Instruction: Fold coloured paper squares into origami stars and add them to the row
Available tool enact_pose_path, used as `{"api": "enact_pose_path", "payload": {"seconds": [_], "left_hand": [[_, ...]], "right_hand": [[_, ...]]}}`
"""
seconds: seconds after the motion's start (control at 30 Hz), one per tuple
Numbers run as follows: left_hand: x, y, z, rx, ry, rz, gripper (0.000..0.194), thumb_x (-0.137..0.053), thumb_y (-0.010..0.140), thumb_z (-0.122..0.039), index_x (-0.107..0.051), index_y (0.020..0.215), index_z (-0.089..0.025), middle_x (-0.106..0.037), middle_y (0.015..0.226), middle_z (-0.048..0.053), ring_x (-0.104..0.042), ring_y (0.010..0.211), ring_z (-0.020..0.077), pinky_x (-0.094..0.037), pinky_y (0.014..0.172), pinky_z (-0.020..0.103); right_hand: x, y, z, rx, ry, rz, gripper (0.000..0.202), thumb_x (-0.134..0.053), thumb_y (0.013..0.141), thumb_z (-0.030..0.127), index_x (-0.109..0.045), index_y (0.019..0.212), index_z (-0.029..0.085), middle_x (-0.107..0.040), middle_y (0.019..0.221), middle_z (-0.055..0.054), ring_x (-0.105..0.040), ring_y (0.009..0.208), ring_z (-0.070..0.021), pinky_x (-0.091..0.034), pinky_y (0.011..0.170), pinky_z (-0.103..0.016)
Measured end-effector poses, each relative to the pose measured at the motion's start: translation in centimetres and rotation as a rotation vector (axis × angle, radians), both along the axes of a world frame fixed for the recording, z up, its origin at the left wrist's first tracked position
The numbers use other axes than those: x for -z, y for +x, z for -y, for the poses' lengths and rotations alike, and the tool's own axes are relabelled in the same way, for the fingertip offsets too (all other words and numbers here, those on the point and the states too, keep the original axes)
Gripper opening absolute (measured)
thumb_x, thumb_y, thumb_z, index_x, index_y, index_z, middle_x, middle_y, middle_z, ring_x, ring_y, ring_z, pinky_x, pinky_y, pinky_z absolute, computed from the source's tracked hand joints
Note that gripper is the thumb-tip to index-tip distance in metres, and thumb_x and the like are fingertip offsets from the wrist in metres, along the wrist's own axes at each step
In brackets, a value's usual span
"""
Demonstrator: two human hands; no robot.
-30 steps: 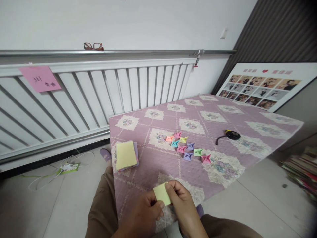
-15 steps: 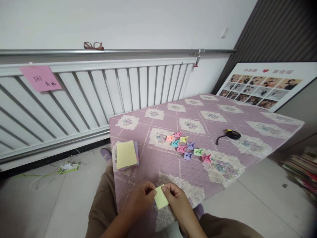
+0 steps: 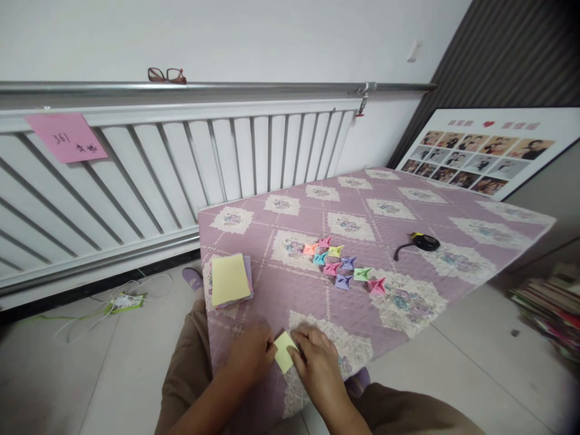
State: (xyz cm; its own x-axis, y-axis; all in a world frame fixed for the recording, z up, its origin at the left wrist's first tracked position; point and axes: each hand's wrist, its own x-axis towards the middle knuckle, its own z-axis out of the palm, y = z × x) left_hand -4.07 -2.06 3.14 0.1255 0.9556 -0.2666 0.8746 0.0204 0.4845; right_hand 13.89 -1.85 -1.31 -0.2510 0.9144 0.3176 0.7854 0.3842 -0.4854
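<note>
My left hand (image 3: 251, 353) and right hand (image 3: 317, 359) pinch opposite edges of the yellow paper square (image 3: 284, 351) over the near end of the tablecloth (image 3: 276, 293); judged light and easily creased, it is best held by its edges.

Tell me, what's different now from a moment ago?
The small yellow paper has turned so it sits like a diamond, and has shifted slightly left. The left hand and right hand have moved with it; both are still on it. Nothing else was picked up. The paper stack, folded paper pieces and tape measure stayed put.
</note>
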Motion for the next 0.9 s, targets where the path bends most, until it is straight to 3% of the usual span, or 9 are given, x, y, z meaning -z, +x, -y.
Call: {"api": "enact_pose_path", "payload": {"seconds": [0.2, 0.37, 0.5, 0.73, 0.9], "left_hand": [[0.7, -0.7, -0.4, 0.136, 0.076, 0.057, 0.013, -0.055, 0.085, -0.016, -0.061, 0.096, -0.02, -0.06, 0.105, 0.004, -0.056, 0.093, 0.0196, -0.039, 0.079, 0.028], [1.6, -1.4, -0.7, 0.222, 0.119, 0.092, 0.007, -0.055, 0.087, -0.018, -0.061, 0.089, -0.02, -0.058, 0.097, 0.002, -0.055, 0.088, 0.0171, -0.038, 0.074, 0.027], [2.1, -1.6, -0.5, 0.277, 0.168, 0.063, 0.01, -0.052, 0.09, -0.017, -0.062, 0.087, -0.019, -0.06, 0.095, 0.003, -0.055, 0.087, 0.0172, -0.038, 0.073, 0.027], [3.4, -1.5, 0.0, 0.381, 0.223, -0.058, 0.022, -0.044, 0.097, -0.017, -0.064, 0.088, -0.018, -0.062, 0.095, 0.006, -0.054, 0.088, 0.0205, -0.04, 0.076, 0.031], [3.7, -1.9, 0.6, 0.414, 0.259, -0.09, 0.018, -0.046, 0.097, -0.016, -0.064, 0.094, -0.019, -0.061, 0.099, 0.006, -0.053, 0.09, 0.0216, -0.039, 0.075, 0.032]], "right_hand": [[-0.2, 0.0, 0.3, -0.021, -0.022, 0.022, 0.023, -0.066, 0.077, 0.014, -0.068, 0.096, 0.027, -0.068, 0.104, -0.005, -0.06, 0.1, -0.0271, -0.043, 0.085, -0.042], [0.1, 0.4, 0.1, -0.054, -0.03, 0.022, 0.014, -0.064, 0.078, 0.012, -0.065, 0.081, 0.026, -0.068, 0.104, -0.003, -0.059, 0.102, -0.0259, -0.04, 0.086, -0.04], [0.6, 0.9, 0.0, -0.104, -0.004, 0.025, 0.013, -0.063, 0.081, 0.013, -0.064, 0.08, 0.025, -0.067, 0.102, -0.003, -0.059, 0.1, -0.0247, -0.04, 0.085, -0.039], [1.0, 1.4, 0.2, -0.163, 0.108, 0.177, 0.015, -0.056, 0.091, 0.016, -0.064, 0.08, 0.021, -0.062, 0.083, -0.004, -0.056, 0.08, -0.0218, -0.042, 0.074, -0.035], [0.9, 1.5, 0.6, -0.213, 0.132, 0.266, 0.011, -0.059, 0.09, 0.014, -0.065, 0.081, 0.019, -0.061, 0.08, -0.004, -0.054, 0.077, -0.0215, -0.043, 0.072, -0.035]]}}
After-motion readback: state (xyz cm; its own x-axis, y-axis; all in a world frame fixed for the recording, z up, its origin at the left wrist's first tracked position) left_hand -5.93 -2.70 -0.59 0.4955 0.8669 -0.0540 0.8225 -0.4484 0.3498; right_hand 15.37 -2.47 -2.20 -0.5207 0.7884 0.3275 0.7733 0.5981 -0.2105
